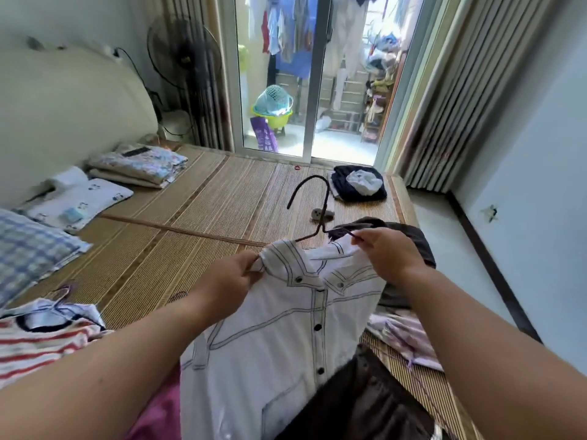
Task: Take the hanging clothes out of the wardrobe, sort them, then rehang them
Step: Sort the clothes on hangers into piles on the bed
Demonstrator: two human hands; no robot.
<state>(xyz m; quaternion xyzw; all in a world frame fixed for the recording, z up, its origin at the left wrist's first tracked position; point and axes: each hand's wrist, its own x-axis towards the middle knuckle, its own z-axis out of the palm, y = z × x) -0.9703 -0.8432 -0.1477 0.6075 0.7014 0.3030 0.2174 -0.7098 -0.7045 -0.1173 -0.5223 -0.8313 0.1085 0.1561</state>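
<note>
Centre, on bed: shirt, hanger at collar. Left: second garment. Far left: folded bedding. Behind: garment pile.

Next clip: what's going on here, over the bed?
A person is working a white shirt and a dark hanger over a woven mat. The left hand grips one shoulder of the shirt, and the right hand pinches the hanger's exposed arm. The other arm sits inside the collar. A striped top and a dark brown garment lie nearby.
</note>
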